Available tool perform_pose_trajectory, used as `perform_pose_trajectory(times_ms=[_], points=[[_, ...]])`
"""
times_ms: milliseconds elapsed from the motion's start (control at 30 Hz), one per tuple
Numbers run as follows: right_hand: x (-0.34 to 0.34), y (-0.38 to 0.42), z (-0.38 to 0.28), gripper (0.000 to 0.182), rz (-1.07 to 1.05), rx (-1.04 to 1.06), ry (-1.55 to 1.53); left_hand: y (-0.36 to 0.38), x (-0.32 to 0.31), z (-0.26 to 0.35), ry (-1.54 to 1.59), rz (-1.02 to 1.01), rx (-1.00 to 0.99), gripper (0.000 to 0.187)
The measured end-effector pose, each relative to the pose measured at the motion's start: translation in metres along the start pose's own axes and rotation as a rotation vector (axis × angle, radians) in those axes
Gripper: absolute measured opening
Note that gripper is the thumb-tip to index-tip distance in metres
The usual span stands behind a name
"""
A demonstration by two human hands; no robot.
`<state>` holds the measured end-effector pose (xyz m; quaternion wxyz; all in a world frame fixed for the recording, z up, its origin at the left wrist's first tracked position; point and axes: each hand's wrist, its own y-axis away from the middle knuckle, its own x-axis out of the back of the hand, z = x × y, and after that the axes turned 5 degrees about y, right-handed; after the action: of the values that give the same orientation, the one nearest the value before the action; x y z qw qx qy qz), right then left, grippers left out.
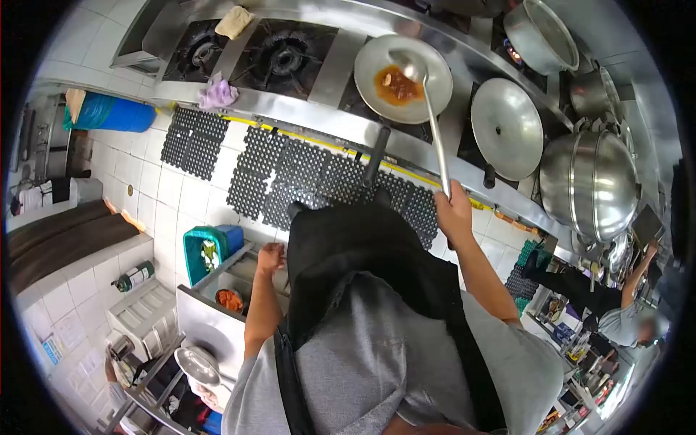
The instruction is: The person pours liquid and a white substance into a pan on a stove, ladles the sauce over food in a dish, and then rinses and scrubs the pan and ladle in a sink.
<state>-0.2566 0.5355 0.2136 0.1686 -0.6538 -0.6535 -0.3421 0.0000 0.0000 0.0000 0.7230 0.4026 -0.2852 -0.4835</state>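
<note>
My right hand [455, 212] is wrapped round the long handle of a metal ladle [436, 141]. The ladle's bowl rests inside a frying pan [367, 61] on the stove, beside a small pool of reddish-brown sauce [399, 87] with a pale piece in it. The pan's black handle [375, 156] sticks out toward me, with no hand on it. Low at my side, my left hand [272, 258] is curled closed with nothing visible in it. It is nearest to a metal counter [250, 330] and a container of orange-red food [230, 300].
Right of the pan sit another pan [507, 127], a large domed metal vessel [591, 185] and a pot [540, 36]. Cloths lie by the left burners [283, 59]. Black mats [304, 174] cover floor tiles. A green-lined bin [201, 254] stands behind left. Other people work at both sides.
</note>
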Motion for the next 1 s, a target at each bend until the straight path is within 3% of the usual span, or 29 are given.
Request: perform_pose_trajectory(times_ms=[33,67,100,167,233,267,300,333,367,433,533,633,667,700,800,1000], points=[[-0.019,-0.005,0.011,0.019,-0.012,0.028,-0.029,-0.003,0.017,0.011,0.001,-0.025,-0.028,0.027],[-0.035,-0.007,0.013,0.015,-0.024,0.052,-0.059,0.015,0.018,0.037,-0.078,0.094,-0.024,0.025],[0.027,0.003,0.004,0.015,0.052,0.06,0.134,-0.035,-0.057,-0.019,0.019,-0.086,0.008,0.025],[-0.014,0.014,-0.046,0.015,-0.038,-0.141,-0.12,-0.049,0.014,-0.018,0.18,-0.076,0.015,0.027],[-0.053,0.013,-0.107,0.017,-0.115,-0.295,-0.434,-0.029,0.06,0.018,-0.195,0.042,-0.123,0.028],[-0.066,0.015,-0.14,0.017,-0.131,-0.311,-0.564,-0.075,0.108,-0.029,-0.889,-0.022,-0.805,0.027],[-0.084,0.014,-0.179,0.017,-0.168,-0.315,-0.699,-0.063,0.115,-0.019,-0.283,0.015,-0.348,0.026],[-0.109,0.013,-0.214,0.017,-0.215,-0.276,-0.704,-0.099,0.156,-0.048,-1.119,-0.051,-0.72,0.026],[-0.134,0.012,-0.248,0.016,-0.246,-0.249,-0.841,-0.064,0.158,-0.025,-0.186,0.059,-0.495,0.019],[-0.179,0.009,-0.321,0.015,-0.331,-0.209,-0.976,-0.041,0.198,0.023,0.056,0.173,0.117,0.016],[-0.244,0.01,-0.419,0.012,-0.458,-0.143,-1.034,-0.044,0.271,0.065,0.372,0.227,0.047,0.018],[-0.303,-0.002,-0.505,0.014,-0.587,-0.032,-0.869,-0.072,0.337,0.123,0.406,0.307,-0.105,0.02],[-0.325,-0.012,-0.528,0.016,-0.635,0.022,-0.826,-0.086,0.363,0.136,0.348,0.295,-0.133,0.041],[-0.349,-0.021,-0.549,0.016,-0.644,0.017,-0.829,-0.09,0.381,0.151,0.347,0.305,-0.128,0.041],[-0.419,-0.062,-0.611,0.018,-0.883,0.075,-0.753,-0.113,0.414,0.202,0.504,0.413,-0.153,0.033],[-0.577,-0.15,-0.723,0.027,-1.022,0.131,-0.67,-0.105,0.452,0.301,0.4,0.406,-0.118,0.035]])
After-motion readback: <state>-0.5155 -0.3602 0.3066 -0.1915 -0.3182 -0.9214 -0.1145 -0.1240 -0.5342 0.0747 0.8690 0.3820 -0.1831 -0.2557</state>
